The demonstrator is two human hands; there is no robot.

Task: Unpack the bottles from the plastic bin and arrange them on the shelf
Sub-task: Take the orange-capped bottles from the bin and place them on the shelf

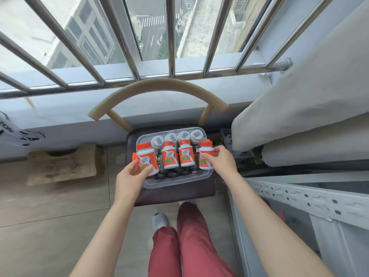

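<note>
The left hand (129, 174) has its grip clamped on an orange-capped bottle (145, 154) at the bin's left end, thumb and fingers wrapped round the lower body. The right hand (217, 158) has its grip clamped on a matching bottle (205, 154) at the bin's right end, pinching it from the right side about halfway up.

Both bottles appear to stand roughly upright with the long axis vertical and the cap uppermost. The left one leans a little, its cap tipping away from the bin's centre. Whether either has lifted free of the layer beneath, I cannot tell.

Between them, inside the plastic bin (175, 183), two more orange-capped bottles (169, 156) stand the same way. A row of white-capped bottles (173, 136) sits along the bin's far wall, and dark items lie underneath.

The bin rests on a chair (159, 90), not a desk. The shelf (299, 193), a grey slotted-metal rack, lies to the right of the bin and nearer the person, so the right hand is the closer one. Its bottle would likely travel rightward and back, kept cap-up. The left bottle must cross over the bin.
</note>
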